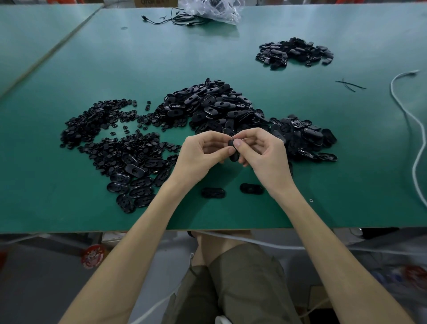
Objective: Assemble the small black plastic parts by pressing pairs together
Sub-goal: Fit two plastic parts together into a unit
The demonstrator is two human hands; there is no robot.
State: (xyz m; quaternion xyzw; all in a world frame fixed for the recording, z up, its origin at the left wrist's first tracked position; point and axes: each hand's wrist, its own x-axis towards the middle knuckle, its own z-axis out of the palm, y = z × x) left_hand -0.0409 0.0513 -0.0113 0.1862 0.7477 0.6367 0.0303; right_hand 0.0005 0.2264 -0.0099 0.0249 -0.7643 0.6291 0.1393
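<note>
One black oval part (233,150), pinched between curled fingers (237,143) of left hand (203,157) and right hand (263,155), just in front of the central heap of oval shells (208,104) on the green desk (69,185). Left of the heap, small round pieces (97,124). Beyond the heap, clear plastic bag (215,11) holding dark items; cardboard box (154,2) lettering there cropped, unreadable.

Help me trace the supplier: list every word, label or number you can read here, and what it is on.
None can be read for sure.
Box at the far edge: printed letters, cut off by the frame, unreadable.
Red sticker under the table: a picture; any text too blurred.
Part pinched by left hand and right hand: no visible marking.
</note>
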